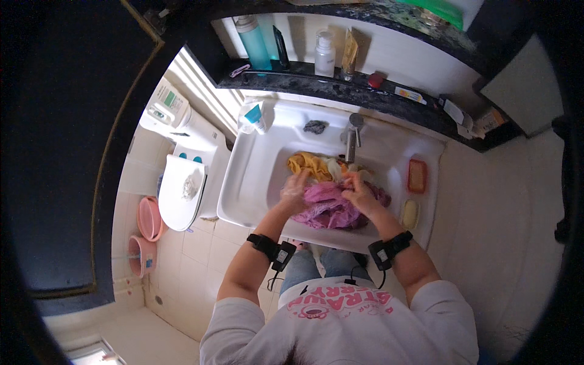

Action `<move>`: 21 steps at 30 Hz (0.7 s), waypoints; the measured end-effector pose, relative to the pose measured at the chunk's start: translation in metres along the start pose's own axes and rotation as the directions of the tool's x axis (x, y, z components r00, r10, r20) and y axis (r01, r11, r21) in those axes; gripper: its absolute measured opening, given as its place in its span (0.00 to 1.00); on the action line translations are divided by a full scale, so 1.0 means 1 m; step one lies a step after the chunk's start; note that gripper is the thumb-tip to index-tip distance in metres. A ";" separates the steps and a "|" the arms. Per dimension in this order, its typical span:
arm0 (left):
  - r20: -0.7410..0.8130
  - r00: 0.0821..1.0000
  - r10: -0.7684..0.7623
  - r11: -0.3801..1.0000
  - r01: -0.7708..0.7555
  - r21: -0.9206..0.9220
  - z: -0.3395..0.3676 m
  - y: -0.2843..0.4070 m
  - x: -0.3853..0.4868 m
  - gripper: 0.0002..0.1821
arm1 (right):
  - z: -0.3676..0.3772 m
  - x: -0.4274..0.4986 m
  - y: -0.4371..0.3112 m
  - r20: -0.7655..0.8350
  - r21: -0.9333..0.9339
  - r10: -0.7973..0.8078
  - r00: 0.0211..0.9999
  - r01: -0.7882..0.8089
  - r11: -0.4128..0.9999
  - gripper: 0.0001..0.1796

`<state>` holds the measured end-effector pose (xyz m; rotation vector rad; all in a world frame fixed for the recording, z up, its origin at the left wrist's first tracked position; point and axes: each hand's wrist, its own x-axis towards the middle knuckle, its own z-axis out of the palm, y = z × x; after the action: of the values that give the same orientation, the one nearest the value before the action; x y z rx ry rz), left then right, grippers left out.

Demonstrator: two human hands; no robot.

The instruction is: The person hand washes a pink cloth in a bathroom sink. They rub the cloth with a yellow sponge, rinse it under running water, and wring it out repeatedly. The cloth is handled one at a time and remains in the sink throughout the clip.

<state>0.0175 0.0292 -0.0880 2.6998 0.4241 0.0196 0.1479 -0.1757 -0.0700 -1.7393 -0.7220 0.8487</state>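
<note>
A wet pink cloth (pixel 328 212) lies bunched in the front of a white washbasin (pixel 246 182). My left hand (pixel 294 194) is at its left edge, blurred, with the fingers apart and what looks like suds on them. The thumb and fingers of my right hand (pixel 362 196) close on the upper part of the pink cloth. Behind the pink cloth lies a yellow cloth (pixel 310 164), with white and orange fabric beside it. The metal faucet (pixel 350 148) reaches over this fabric; no stream of water can be made out.
On the basin's right rim are a red soap dish (pixel 417 177) and a yellow soap bar (pixel 410 214). A dark scrubbing pad (pixel 315 127) and a tube (pixel 256 117) lie at the back. Bottles stand on the dark stone shelf (pixel 296 77). At left is a toilet (pixel 182 214).
</note>
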 end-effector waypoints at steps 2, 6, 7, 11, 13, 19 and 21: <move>0.173 0.978 0.116 0.959 -0.064 -0.278 -0.017 0.030 0.007 0.33 | 0.012 -0.006 -0.009 -0.058 0.014 -0.090 0.994 0.091 0.996 0.33; 0.271 0.945 0.183 0.409 0.177 -0.895 -0.075 0.039 0.011 0.20 | 0.015 -0.017 -0.018 0.004 -0.234 -0.199 0.980 0.194 0.953 0.39; 0.218 0.949 0.226 0.318 0.139 -0.938 -0.086 0.032 0.010 0.18 | 0.013 -0.020 -0.018 -0.013 -0.325 -0.143 0.990 0.131 0.936 0.40; -0.057 0.975 0.215 0.245 -0.110 -0.963 -0.098 -0.018 0.003 0.16 | 0.004 -0.030 -0.019 0.026 -0.781 0.265 0.964 -0.146 0.607 0.38; -0.139 0.973 0.184 0.433 -0.207 -0.877 -0.089 -0.048 -0.001 0.15 | 0.001 -0.035 -0.021 -0.074 -0.786 0.179 0.981 -0.167 0.595 0.30; 0.270 0.963 0.027 0.854 0.118 -0.506 -0.049 -0.083 -0.014 0.31 | 0.004 -0.049 -0.042 -0.159 -0.882 -0.080 0.984 -0.105 0.459 0.16; 0.179 0.962 0.204 0.963 -0.164 -0.214 -0.036 -0.058 -0.020 0.44 | 0.010 -0.051 -0.053 -0.131 -0.914 -0.168 0.977 -0.054 0.401 0.16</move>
<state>-0.0215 0.0874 -0.0767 2.5038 0.1009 -0.1485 0.1064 -0.1955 -0.0115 -2.7207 -1.2460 0.1156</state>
